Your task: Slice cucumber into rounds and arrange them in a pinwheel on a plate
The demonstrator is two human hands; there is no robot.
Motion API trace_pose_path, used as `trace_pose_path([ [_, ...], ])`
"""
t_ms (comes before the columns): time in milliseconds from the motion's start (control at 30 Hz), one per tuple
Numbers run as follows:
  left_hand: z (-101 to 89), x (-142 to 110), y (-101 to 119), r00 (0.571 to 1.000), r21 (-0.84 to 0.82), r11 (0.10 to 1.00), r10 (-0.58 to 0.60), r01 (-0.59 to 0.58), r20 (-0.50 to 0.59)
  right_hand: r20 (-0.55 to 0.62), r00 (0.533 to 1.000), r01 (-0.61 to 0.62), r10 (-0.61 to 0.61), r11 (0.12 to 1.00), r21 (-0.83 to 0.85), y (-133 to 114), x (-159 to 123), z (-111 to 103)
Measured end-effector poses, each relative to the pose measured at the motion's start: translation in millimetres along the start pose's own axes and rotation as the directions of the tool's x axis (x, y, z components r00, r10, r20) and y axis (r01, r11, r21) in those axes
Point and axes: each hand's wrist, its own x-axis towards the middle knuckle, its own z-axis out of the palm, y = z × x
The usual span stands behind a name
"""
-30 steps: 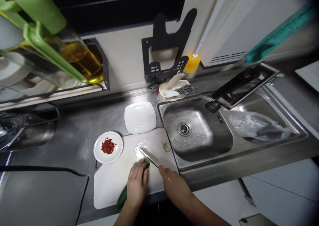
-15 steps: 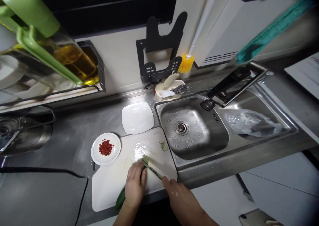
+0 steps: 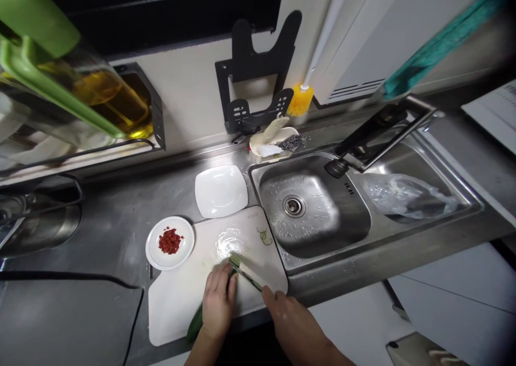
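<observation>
A green cucumber [image 3: 196, 321] lies slantwise on the white cutting board [image 3: 177, 296] at the counter's front edge. My left hand [image 3: 217, 300] rests over the cucumber, fingers curled down on it. My right hand [image 3: 284, 315] is closed round the handle of a knife [image 3: 245, 272], whose blade lies against the cucumber's far end just past my left fingertips. Wet patches and a small green scrap [image 3: 265, 237] lie on the board's far side.
A round white plate [image 3: 159, 256] with chopped red bits [image 3: 170, 240] sits left of the board; a square white plate [image 3: 221, 191] lies behind it. The steel sink [image 3: 342, 231] with a black tap [image 3: 365, 135] is right. A pot [image 3: 36, 223] stands far left.
The knife blade came down from a raised slant onto the cucumber's end, and my right hand drew back toward me. The view shifted slightly; my left hand stays on the cucumber.
</observation>
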Motion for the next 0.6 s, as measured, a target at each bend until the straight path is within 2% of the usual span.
trace_pose_path([
  [333, -1.1, 2, 2, 1.000, 0.009, 1.000, 0.010, -0.010, -0.009, 0.029, 0.999, 0.022, -0.021, 1.000, -0.015, -3, 8, -7],
  [600, -0.9, 2, 1, 1.000, 0.013, 1.000, 0.016, -0.016, 0.000, -0.046, 0.997, 0.060, -0.060, 0.998, -0.009, -4, 20, 5],
])
